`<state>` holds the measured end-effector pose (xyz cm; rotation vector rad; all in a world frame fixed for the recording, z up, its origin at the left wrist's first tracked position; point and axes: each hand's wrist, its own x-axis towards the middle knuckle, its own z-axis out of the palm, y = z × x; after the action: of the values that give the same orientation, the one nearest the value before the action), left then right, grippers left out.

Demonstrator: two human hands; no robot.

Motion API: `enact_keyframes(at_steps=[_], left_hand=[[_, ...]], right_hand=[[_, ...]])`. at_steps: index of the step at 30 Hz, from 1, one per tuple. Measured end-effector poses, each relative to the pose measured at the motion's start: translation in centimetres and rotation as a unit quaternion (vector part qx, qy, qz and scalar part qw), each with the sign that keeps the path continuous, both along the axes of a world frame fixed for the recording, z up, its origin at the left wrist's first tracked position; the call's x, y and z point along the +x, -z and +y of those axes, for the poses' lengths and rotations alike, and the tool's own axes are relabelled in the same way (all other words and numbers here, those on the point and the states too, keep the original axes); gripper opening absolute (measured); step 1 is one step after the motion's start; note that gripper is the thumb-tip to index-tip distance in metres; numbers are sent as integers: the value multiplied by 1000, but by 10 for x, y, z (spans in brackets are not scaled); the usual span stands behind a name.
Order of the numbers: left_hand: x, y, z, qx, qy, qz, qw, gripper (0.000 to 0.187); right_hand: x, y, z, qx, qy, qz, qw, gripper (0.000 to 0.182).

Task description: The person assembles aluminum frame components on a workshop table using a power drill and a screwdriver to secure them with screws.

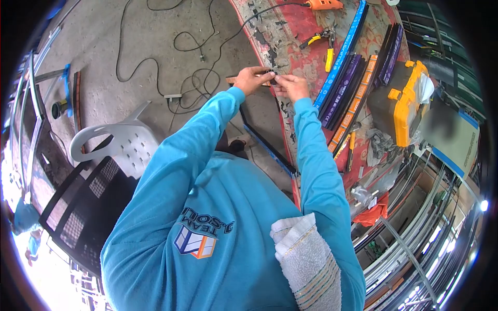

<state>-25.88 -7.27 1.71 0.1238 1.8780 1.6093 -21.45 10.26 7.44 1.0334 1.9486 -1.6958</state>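
At the edge of the red-covered table (288,31), my two hands meet with their fingertips nearly touching. A small black piece (273,78) sits between them, its kind too small to make out. My left hand (250,81) is closed and pinches this piece from the left. From the right, my right hand (292,87) is closed on it too, thumb and fingers together. Under my hands, an orange-and-dark strip (231,80) pokes out on the left. A dark angled profile (263,142) with blue along it runs below the hands beside the table edge.
Profiles with blue film (340,54), purple film (340,93) and orange film (358,101) lie on the table. Yellow-handled pliers (329,59), an orange power tool (326,4) and a yellow-and-black toolbox (407,103) are there too. A cable (157,67) loops across the floor near a white chair (124,142).
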Motion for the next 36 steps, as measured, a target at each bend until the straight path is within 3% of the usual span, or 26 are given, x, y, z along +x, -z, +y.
enact_keyframes(at_steps=[3, 6, 9, 16, 19, 21, 25, 29, 36], left_hand=[[3, 8, 3, 26, -21, 2, 999, 60], [2, 0, 0, 11, -15, 1, 1000, 59], [0, -7, -2, -9, -5, -1, 1000, 59], [-3, -10, -5, -19, 11, -14, 1000, 60], [-1, -8, -5, -23, 4, -3, 1000, 60], [-1, -7, -5, -25, 0, 4, 1000, 60], [-4, -2, -7, -18, 18, 6, 1000, 55], [-9, 13, -26, 27, 36, -5, 999, 49], [-5, 29, -50, 37, 40, -18, 998, 48]], right_hand=[[-1, 3, 0, -11, 11, -6, 1000, 27], [-1, 1, -5, 76, -65, 53, 994, 23], [-6, 4, -1, 107, -102, 35, 988, 22], [-7, 0, -3, 116, -103, 24, 988, 20], [1, 3, -7, 164, -134, 71, 975, 20], [5, 4, -8, 90, -73, 89, 989, 20], [5, -1, -11, 109, -77, 78, 988, 20], [2, 5, -10, -26, -73, 53, 996, 22], [4, 25, -15, -45, -157, 76, 984, 24]])
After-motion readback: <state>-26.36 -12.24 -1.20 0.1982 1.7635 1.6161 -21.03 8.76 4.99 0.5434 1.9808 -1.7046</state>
